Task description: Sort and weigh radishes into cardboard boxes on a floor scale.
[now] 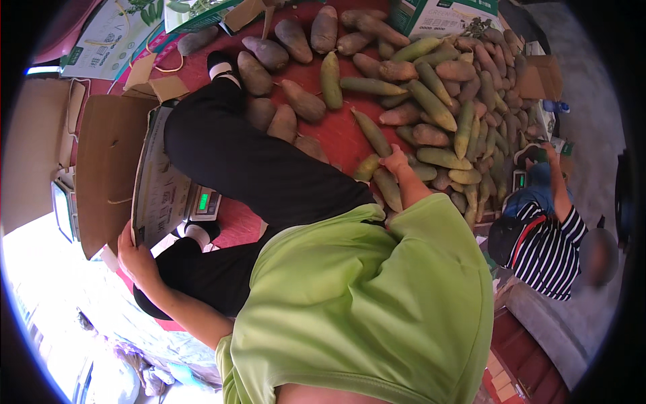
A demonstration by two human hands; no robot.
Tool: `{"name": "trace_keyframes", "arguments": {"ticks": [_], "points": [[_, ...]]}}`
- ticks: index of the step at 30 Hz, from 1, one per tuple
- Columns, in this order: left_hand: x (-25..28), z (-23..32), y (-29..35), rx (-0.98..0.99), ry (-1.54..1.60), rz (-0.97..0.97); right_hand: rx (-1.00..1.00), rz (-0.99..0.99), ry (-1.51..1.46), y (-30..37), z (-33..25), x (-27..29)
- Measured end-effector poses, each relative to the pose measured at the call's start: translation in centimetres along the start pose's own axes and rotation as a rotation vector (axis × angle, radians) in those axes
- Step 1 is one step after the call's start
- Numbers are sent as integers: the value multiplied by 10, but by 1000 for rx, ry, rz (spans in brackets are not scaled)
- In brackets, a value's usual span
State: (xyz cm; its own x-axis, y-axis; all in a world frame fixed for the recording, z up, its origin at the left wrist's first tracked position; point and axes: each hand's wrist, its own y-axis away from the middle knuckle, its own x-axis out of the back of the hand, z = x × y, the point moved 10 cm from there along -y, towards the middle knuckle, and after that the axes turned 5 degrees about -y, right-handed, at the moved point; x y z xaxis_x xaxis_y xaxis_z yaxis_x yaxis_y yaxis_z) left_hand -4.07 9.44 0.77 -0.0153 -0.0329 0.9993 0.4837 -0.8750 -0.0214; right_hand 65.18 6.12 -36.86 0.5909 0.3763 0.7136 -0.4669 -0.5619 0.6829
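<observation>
My left hand (136, 258) is closed on the near edge of an open cardboard box (161, 178), its fingers over the rim. The box stands beside my leg on a weighing scale (210, 204) with a lit green display. My right hand (398, 163) reaches into the pile, its fingers closed around the lower end of a long green radish (371, 132). Just below that hand lies another green radish (387, 188). A yellowish-green one (367, 167) touches its left side. How much of the inside of the box is filled cannot be seen.
A large heap of green radishes (431, 106) and brownish-pink tubers (299, 99) covers the red floor cover (344, 141). Printed cartons (111, 40) stand at the far left, another carton (444, 17) at the back. On the right, a person in a striped shirt (548, 252) sits near another scale (519, 180).
</observation>
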Motion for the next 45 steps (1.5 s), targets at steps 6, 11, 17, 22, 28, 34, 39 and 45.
{"name": "trace_keyframes", "arguments": {"ticks": [6,11,17,22,28,34,39,45], "points": [[-1,3,2,-3,21,-13,-36,97,146,16,-36,17],[6,7,2,13,33,-1,-84,18,116,3,-40,8],[7,10,2,1,45,23,-26,68,228,40,-80,10],[12,12,4,-23,16,8,-1,1,187,26,-74,1],[15,12,2,4,53,20,184,-50,-72,-10,-47,-19],[15,2,4,45,44,-3,500,-232,-506,33,-192,17],[12,4,2,0,44,-3,1064,-15,-344,127,-365,109],[13,-2,8,6,61,8,1646,84,-169,314,-529,162]]}}
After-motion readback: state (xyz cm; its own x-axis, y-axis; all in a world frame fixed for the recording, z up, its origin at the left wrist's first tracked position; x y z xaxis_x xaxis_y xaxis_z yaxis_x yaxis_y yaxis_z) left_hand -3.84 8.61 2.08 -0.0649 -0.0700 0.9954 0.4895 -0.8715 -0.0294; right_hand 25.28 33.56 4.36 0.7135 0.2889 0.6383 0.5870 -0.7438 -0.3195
